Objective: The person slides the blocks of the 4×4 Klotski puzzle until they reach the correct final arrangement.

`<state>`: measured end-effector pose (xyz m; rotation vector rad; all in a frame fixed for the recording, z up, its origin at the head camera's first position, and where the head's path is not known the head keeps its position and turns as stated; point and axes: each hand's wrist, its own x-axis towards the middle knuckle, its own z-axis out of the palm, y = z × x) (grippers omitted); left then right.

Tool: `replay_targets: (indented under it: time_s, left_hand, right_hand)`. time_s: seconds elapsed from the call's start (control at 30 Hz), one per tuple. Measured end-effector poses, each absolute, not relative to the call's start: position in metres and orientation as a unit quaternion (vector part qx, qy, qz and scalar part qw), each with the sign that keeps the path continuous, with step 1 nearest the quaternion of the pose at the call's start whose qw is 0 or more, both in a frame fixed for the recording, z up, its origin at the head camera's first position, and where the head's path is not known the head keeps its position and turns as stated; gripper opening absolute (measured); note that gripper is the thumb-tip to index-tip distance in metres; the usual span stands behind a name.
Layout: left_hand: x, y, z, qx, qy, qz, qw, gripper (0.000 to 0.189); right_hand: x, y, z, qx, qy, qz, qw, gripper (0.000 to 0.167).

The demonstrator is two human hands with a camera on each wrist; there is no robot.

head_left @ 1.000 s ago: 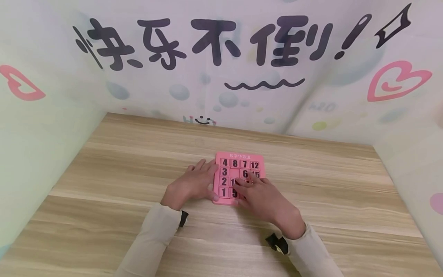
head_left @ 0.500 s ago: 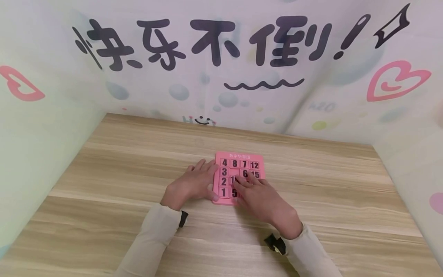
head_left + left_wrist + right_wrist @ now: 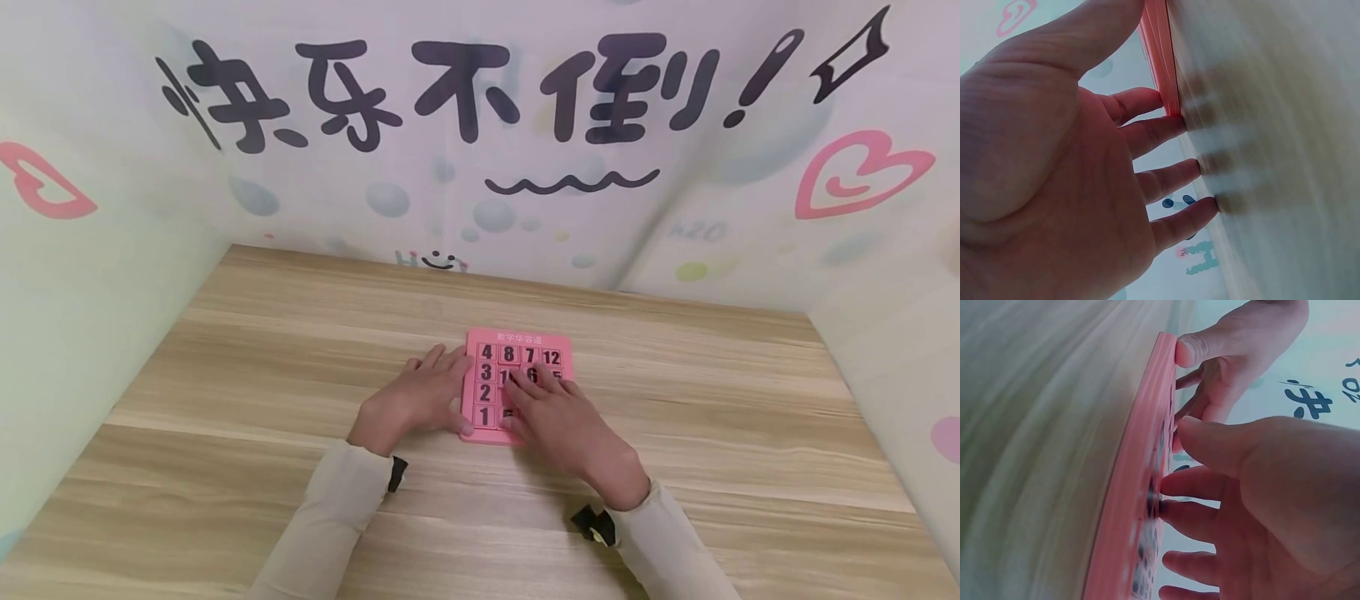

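Observation:
A pink sliding number puzzle [image 3: 517, 339] lies flat on the wooden table, numbered tiles in its frame. My left hand [image 3: 427, 392] rests along its left edge, thumb at the near left corner. In the left wrist view that hand's fingers [image 3: 1154, 134] are spread and nearly straight, two at the puzzle's edge. My right hand [image 3: 573, 425] lies over the lower right part, its fingertips touching a tile marked with a 1 and a partly covered digit [image 3: 504, 377] in the second row. Below that tile a gap shows. Several right-hand tiles are hidden by the hand.
The wooden table [image 3: 262, 350] surrounds the puzzle on all sides. Behind it stands a white printed backdrop [image 3: 450, 225] with large black characters, and pale side walls [image 3: 90, 317] close in left and right. A black strap [image 3: 594, 525] sits near the right wrist.
The tile under my right fingertips has slid away from me, from the third row into the gap in the second. My right hand moved slightly with it; the left hand stayed still.

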<state>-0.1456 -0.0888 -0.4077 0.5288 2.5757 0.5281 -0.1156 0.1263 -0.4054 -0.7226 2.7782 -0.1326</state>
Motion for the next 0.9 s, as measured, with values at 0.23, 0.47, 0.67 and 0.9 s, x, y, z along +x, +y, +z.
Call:
replay_targets:
  time_s: [0.23, 0.47, 0.67, 0.9]
  left_hand:
    - [-0.1461, -0.0879, -0.4071, 0.192, 0.935, 0.192, 0.229, 0.099]
    - [-0.1472, -0.0876, -0.4075, 0.19, 0.936, 0.191, 0.228, 0.099]
    - [-0.1473, -0.0878, -0.4077, 0.193, 0.936, 0.189, 0.227, 0.099]
    - [-0.146, -0.0882, -0.4082, 0.189, 0.936, 0.188, 0.229, 0.1]
  right_hand:
    - [-0.1175, 0.1271, -0.4074, -0.246, 0.96, -0.053, 0.126, 0.058]
    - [-0.1183, 0.1281, -0.409, -0.248, 0.96, -0.054, 0.12, 0.059]
    - [-0.1192, 0.1287, -0.4094, -0.25, 0.959, -0.053, 0.124, 0.06]
    - [-0.1193, 0.1292, -0.4102, -0.256, 0.957, -0.043, 0.126, 0.062]
